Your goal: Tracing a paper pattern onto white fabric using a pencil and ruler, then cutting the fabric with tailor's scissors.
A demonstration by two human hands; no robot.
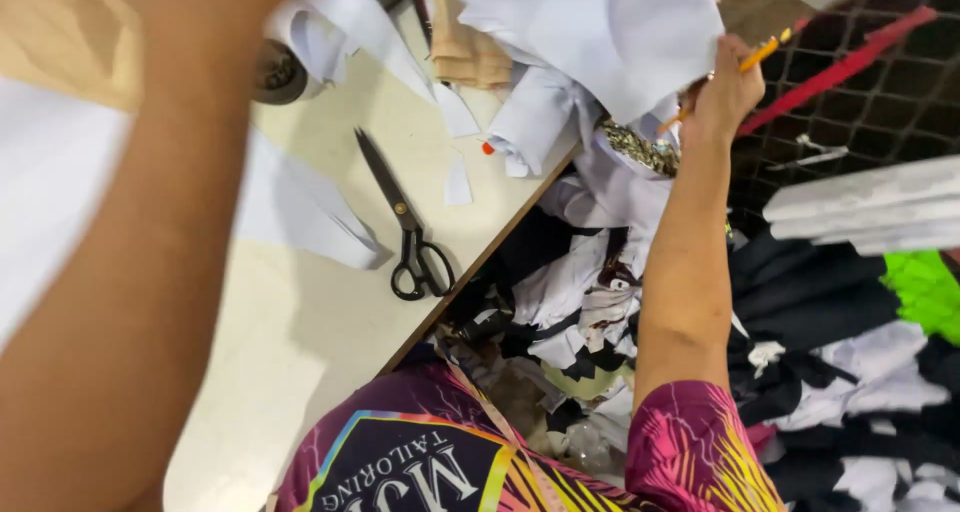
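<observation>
Cream cutting table [330, 322] is running diagonally, its brown edge dropping off just left of the right forearm. Right hand [722, 92] is gripping a yellow pencil [752, 56], fingers closed tight around it, and is pinching the edge of the white fabric sheet [610, 27] just left of the knuckles. Black scissors [405, 222] are lying flat on the table well left of that hand, with white offcuts [310, 212] beside them. A folded tan piece [470, 52] is sitting under the white cloth, left of the hand. Left arm is filling the near left side, blurred; left hand is out of view, so grip cannot be told. Below the right forearm a heap of black and white scraps [600, 302] is crowding the floor past the table edge. Right of the hand, dark mesh [880, 102] with a red strip [840, 67] is closing that side. Bare tabletop is lying between scissors and torso.
</observation>
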